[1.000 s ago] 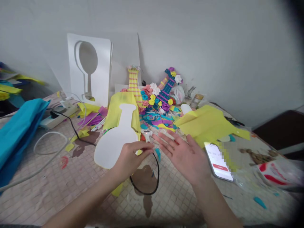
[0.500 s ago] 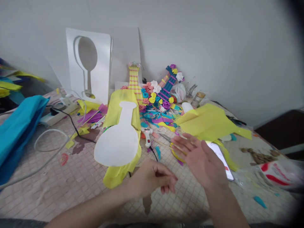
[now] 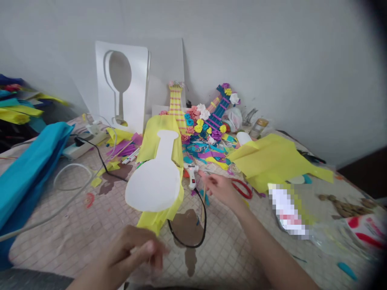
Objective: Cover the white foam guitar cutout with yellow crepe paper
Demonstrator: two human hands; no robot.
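Note:
My right hand (image 3: 219,187) reaches over the table, fingers pinched on a thin wooden stick (image 3: 203,198) just right of a small white glue gun (image 3: 191,177). The glue gun's black cord (image 3: 189,241) loops toward me. Left of the gun lies a white guitar-shaped cutout (image 3: 154,181) on yellow paper (image 3: 151,219). My left hand (image 3: 134,253) is low at the near edge, blurred, its fingers curled together with nothing seen in them. Red scissors (image 3: 242,188) lie just beyond my right wrist.
Two flower-decorated paper guitars (image 3: 177,105) (image 3: 220,108) lean against the wall beside a white board with a guitar-shaped hole (image 3: 133,80). A yellow sheet (image 3: 272,161) and a phone (image 3: 287,213) lie at right, blue paper (image 3: 27,169), a power strip (image 3: 81,147) and white cable (image 3: 69,177) at left.
My left hand let go of the cutout's edge and drew back to the near edge. My right hand closed and moved left from beside the phone to the glue gun.

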